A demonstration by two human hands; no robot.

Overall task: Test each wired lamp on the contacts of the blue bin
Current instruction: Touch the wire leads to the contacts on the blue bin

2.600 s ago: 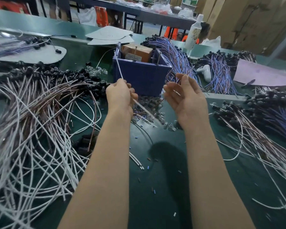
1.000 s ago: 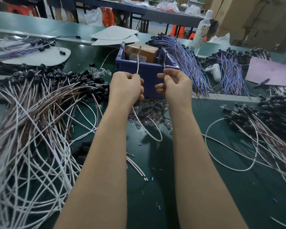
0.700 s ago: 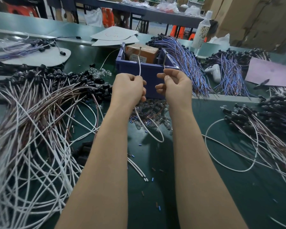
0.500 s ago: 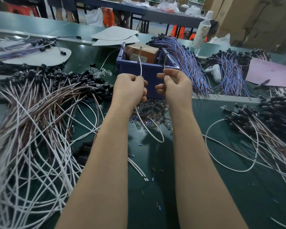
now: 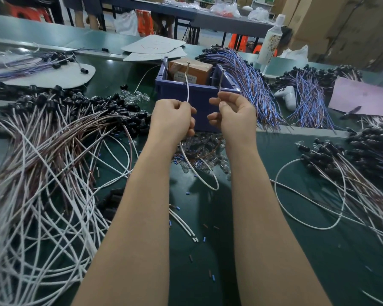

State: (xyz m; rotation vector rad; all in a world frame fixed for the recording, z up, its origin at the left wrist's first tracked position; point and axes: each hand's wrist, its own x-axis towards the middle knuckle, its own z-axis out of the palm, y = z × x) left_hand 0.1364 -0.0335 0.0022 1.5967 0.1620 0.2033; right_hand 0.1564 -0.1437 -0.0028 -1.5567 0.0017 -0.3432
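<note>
Holding the white lead (image 5: pixel 187 89) of a wired lamp in our left hand (image 5: pixel 171 120), fingers curled round it, we have its tip at the left contact (image 5: pixel 188 64) of the blue bin (image 5: pixel 199 98), upper centre of the frame. Our right hand (image 5: pixel 234 115) pinches a second lead by the right contact (image 5: pixel 223 76). Wire bundles (image 5: pixel 42 173) crowd the green table (image 5: pixel 208 217).

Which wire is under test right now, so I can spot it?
Find the blue bin at the centre. The wire is the white one running up from the left hand, just in front, to a metal pin in the bin, and looping below the wrists. The heaped wires around it lie flat; this one is held up.
</note>
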